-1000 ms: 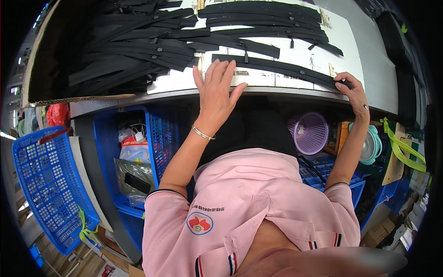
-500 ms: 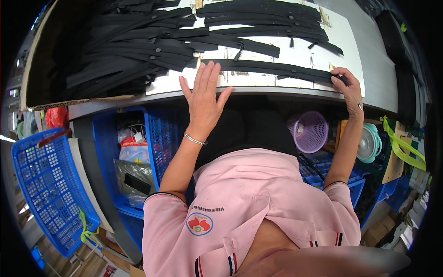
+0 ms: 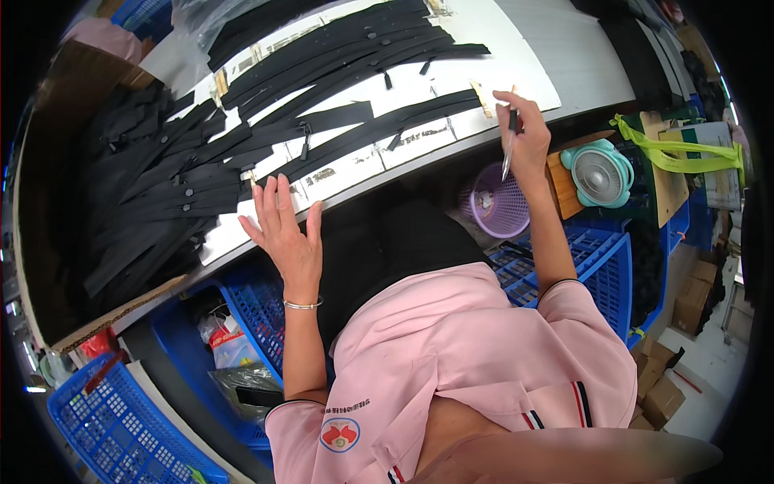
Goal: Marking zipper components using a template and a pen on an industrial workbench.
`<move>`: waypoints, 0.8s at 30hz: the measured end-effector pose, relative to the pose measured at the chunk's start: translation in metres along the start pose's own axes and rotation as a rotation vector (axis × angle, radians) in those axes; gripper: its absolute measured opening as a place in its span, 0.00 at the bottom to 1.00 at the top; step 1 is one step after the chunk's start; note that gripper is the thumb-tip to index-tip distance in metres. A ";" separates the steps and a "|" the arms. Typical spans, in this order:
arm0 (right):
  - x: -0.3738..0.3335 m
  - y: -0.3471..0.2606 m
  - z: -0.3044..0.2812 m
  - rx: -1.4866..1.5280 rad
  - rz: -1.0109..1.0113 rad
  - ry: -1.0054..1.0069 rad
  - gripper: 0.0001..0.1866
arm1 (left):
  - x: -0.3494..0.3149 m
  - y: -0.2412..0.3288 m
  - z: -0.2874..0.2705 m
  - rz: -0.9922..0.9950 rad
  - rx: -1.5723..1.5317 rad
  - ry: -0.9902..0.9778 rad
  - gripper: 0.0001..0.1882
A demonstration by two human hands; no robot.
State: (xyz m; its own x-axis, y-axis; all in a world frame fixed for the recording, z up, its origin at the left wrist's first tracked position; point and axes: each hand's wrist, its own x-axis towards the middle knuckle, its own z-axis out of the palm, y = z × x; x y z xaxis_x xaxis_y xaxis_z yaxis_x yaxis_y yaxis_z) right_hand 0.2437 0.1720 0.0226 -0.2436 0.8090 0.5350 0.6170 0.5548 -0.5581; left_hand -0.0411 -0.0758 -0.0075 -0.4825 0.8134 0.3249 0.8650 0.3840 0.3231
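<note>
A black zipper strip [image 3: 355, 139] lies across the white marked board [image 3: 435, 147], with a dark pull [image 3: 395, 143] hanging beside it. My left hand [image 3: 288, 238] is open, fingers spread, its fingertips resting at the strip's left end. Off the right end, my right hand [image 3: 528, 143] is closed around a pen [image 3: 509, 145] with a dark and silver body. More black zipper strips [image 3: 339, 64] lie in rows farther back on the board. A tangled heap of them [image 3: 153, 173] spreads left toward the cardboard box.
The open cardboard box [image 3: 36, 234] stands at the left. Below the table edge are a blue basket [image 3: 181, 323] with bags, a purple basket [image 3: 501, 206], and a teal fan [image 3: 601, 173]. Another blue basket [image 3: 129, 427] sits at lower left.
The view has turned, so the table now slants. My right hand has lifted off the strip's right end, and the pen shows clearly in it. My left hand stays at the left end.
</note>
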 end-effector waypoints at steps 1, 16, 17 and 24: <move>-0.002 -0.002 0.000 0.000 -0.124 0.018 0.11 | 0.001 0.001 -0.001 0.004 -0.004 -0.001 0.35; -0.001 -0.042 0.024 0.065 -0.206 -0.104 0.11 | 0.003 0.001 0.000 0.006 -0.020 0.037 0.36; -0.001 -0.060 0.027 0.204 -0.049 -0.199 0.12 | 0.002 0.001 0.001 0.006 -0.023 0.045 0.36; -0.005 -0.157 0.094 0.768 0.075 -0.557 0.10 | 0.001 0.002 0.001 -0.017 -0.066 0.081 0.35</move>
State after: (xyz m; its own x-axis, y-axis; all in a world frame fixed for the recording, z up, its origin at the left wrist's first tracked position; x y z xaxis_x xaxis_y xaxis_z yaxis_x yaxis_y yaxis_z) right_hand 0.0775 0.0993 0.0476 -0.6672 0.7141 0.2120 0.0338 0.3134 -0.9490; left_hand -0.0396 -0.0739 -0.0071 -0.5086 0.7679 0.3894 0.8471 0.3654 0.3860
